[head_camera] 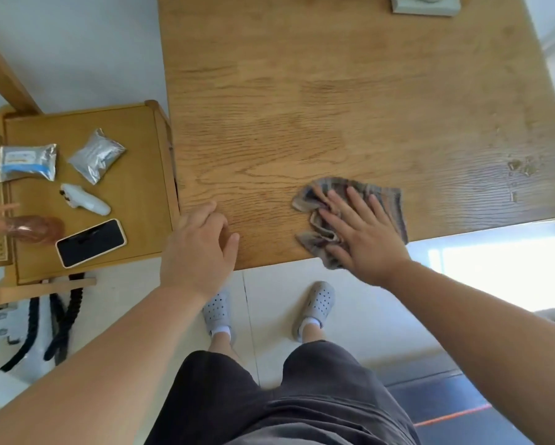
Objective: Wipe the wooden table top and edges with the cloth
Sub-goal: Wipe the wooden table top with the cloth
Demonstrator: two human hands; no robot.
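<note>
Pressing flat on the cloth (393,203), right hand (362,232) has fingers straight and spread. Nothing is clenched; the palm simply bears down on the fabric.

Cloth: striped grey-brown, crumpled. It lies on the wooden table (333,107) at 6 o'clock of the top, with one corner hanging just over the near edge.

Left hand (199,248): rests on the table's 7 o'clock corner with fingers loosely curled, grasping nothing. It is well apart from the cloth.

Droplets (523,168): a small wet cluster on the wood, toward 3 o'clock from the cloth.

Grey tray (425,6): at 12 o'clock, on the far edge, cut off by the frame.

Side stool (135,123): just beside the table at 9 o'clock. On it are:
- a phone (91,243), screen up
- two foil pouches (27,162) (97,155)
- a white gadget (85,200), type unclear
- an amber bottle (29,228), blurred

Floor at 6 o'clock: grey clogs (317,303) with white socks, toes toward the table.
</note>
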